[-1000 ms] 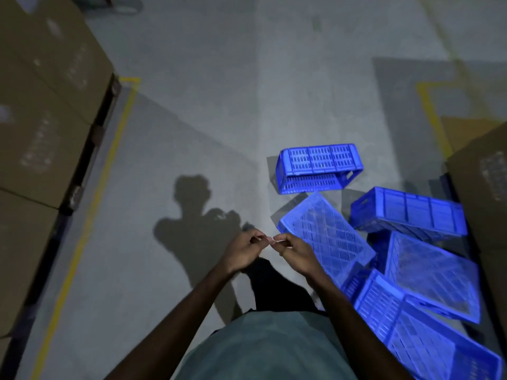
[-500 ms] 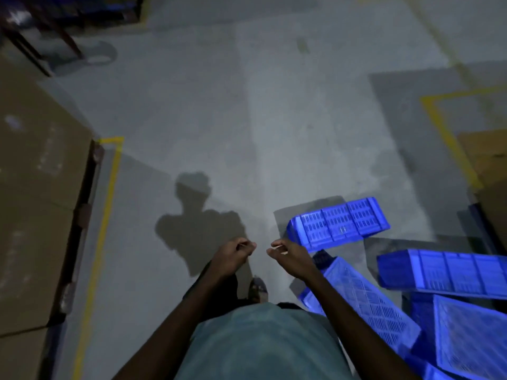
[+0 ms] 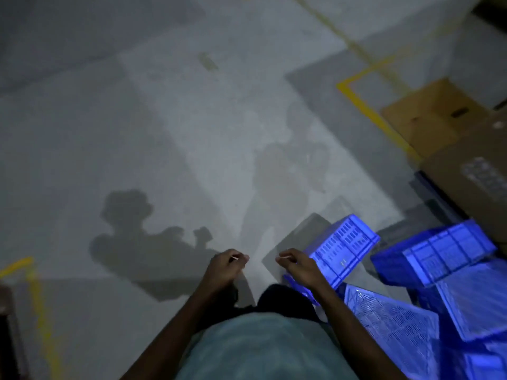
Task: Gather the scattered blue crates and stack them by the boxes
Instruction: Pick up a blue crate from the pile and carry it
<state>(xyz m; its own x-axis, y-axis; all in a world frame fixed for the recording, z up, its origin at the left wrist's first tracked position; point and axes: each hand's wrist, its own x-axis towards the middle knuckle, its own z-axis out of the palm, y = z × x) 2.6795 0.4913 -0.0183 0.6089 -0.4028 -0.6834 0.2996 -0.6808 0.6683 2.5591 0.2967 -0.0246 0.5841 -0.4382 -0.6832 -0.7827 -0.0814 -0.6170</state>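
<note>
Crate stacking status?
Done: nothing stacked; the blue crates lie jumbled on the floor beside the cardboard boxes. In hand: left hand and right hand each pinch a pale sliver, no crate. Left: all gathering and stacking.

Bare floor [image 3: 170, 127] lies open from 9 through 1 o'clock, while tumbled blue crates [image 3: 439, 250] crowd 3 to 5 o'clock, overlapping one another, and cardboard boxes [image 3: 472, 171] wall off 2 o'clock just beyond them.

text: none legible | cardboard box [image 3: 452, 171]: pale printed patch, too blurred to read
</note>
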